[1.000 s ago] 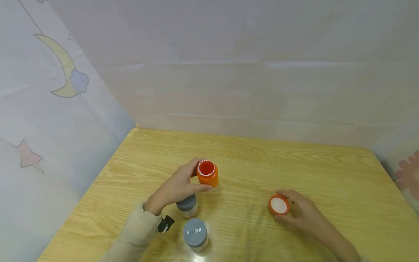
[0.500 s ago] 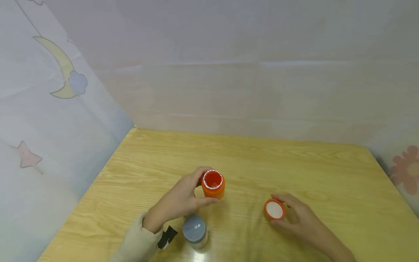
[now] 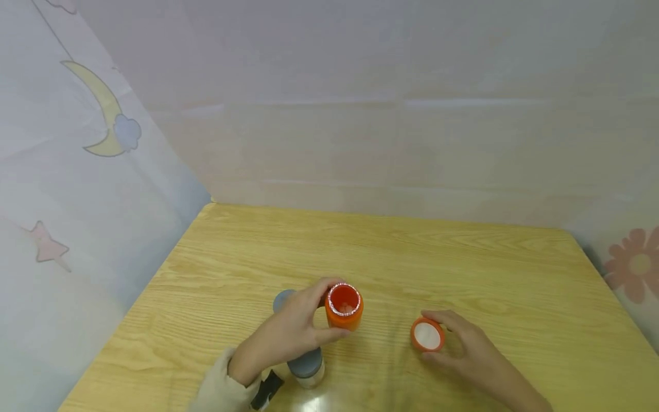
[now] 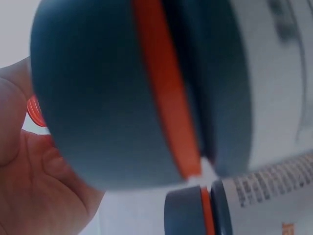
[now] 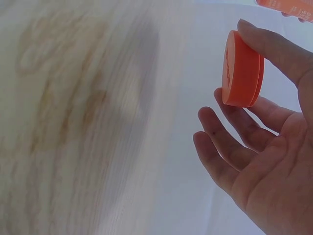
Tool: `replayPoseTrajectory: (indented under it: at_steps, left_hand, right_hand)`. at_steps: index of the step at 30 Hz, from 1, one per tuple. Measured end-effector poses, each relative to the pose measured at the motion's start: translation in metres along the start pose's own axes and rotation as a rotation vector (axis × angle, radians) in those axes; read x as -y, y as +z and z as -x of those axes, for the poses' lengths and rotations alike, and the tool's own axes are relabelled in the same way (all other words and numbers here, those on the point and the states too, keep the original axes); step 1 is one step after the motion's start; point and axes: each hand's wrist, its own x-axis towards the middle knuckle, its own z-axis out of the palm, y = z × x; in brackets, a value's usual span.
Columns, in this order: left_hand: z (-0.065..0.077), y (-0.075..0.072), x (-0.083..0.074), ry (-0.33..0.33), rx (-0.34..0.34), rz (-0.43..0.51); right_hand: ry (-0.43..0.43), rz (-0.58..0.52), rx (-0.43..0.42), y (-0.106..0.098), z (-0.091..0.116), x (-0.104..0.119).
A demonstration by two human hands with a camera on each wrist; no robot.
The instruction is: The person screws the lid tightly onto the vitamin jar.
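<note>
My left hand (image 3: 293, 329) grips an orange bottle (image 3: 344, 320) around its side. The bottle is uncapped, its mouth facing up with a shiny foil rim, and some pale pieces show inside. Between thumb and fingertips my right hand (image 3: 465, 349) pinches an orange cap (image 3: 427, 335), its white inner face turned toward the head camera. In the right wrist view the cap (image 5: 242, 71) is seen from the side, the lower fingers loosely bent below it. A grey-lidded jar (image 4: 107, 88) fills much of the left wrist view and covers most of the left hand and the bottle.
Two jars with grey lids stand by the left hand: one jar (image 3: 307, 369) in front of it, and another lid (image 3: 283, 298) peeking out behind. The wooden table (image 3: 463, 263) meets a pale cloth backdrop (image 3: 329, 154) at its far edge.
The left hand has brought the orange bottle nearer and slightly right, uncovering more of its inside. The right hand has shifted a little left and nearer with the cap.
</note>
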Motion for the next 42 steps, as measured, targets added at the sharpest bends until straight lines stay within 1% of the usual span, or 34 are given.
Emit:
replayPoseTrajectory:
  at_steps: [4, 9, 14, 15, 16, 19, 21, 24, 26, 29, 31, 32, 34, 37, 39, 42]
  left_hand:
    - [0.002, 0.005, -0.002, 0.008, 0.005, -0.024]
    - [0.003, 0.012, -0.007, 0.021, 0.019, -0.038]
    - [0.007, 0.020, -0.015, 0.023, 0.044, -0.110]
    - [0.008, 0.022, -0.017, 0.019, 0.046, -0.132]
    - [0.009, 0.024, -0.018, 0.029, 0.046, -0.162]
    - [0.013, 0.030, -0.022, 0.034, 0.053, -0.199]
    - [0.016, 0.034, -0.023, 0.036, 0.060, -0.221]
    - [0.020, 0.040, -0.023, 0.042, 0.083, -0.234]
    - [0.021, 0.045, -0.022, 0.052, 0.095, -0.218]
    - [0.021, 0.052, -0.021, 0.088, 0.105, -0.191]
    - [0.021, 0.056, -0.020, 0.098, 0.115, -0.185]
    - [0.022, 0.059, -0.020, 0.100, 0.119, -0.192]
    - [0.022, 0.063, -0.021, 0.081, 0.136, -0.188]
    - [0.023, 0.069, -0.022, 0.029, 0.176, -0.134]
    - [0.024, 0.073, -0.020, 0.003, 0.189, -0.105]
    - [0.024, 0.079, -0.015, 0.002, 0.190, -0.100]
  right_hand:
    - [-0.012, -0.013, -0.015, 0.001, 0.000, 0.001]
    - [-0.022, 0.013, -0.018, 0.001, 0.001, 0.002]
    - [-0.026, 0.026, -0.024, 0.001, 0.003, 0.002]
    - [-0.033, 0.022, -0.027, 0.001, 0.003, 0.002]
    - [-0.038, 0.017, -0.032, 0.002, 0.003, 0.002]
    - [-0.041, 0.000, -0.035, 0.002, 0.005, 0.002]
    - [-0.037, -0.001, -0.033, 0.002, 0.006, 0.003]
    - [-0.002, 0.013, -0.019, 0.001, 0.007, 0.004]
    - [0.039, 0.032, 0.001, 0.000, 0.007, 0.005]
    - [0.104, 0.049, 0.029, -0.002, 0.007, 0.009]
    - [0.128, 0.052, 0.038, -0.003, 0.007, 0.011]
    - [0.127, 0.048, 0.034, -0.003, 0.007, 0.012]
    - [0.113, 0.040, 0.023, -0.004, 0.007, 0.014]
    - [0.075, 0.029, -0.003, -0.004, 0.008, 0.015]
    - [0.055, 0.022, -0.017, -0.004, 0.009, 0.014]
    - [0.037, 0.012, -0.028, -0.003, 0.010, 0.013]
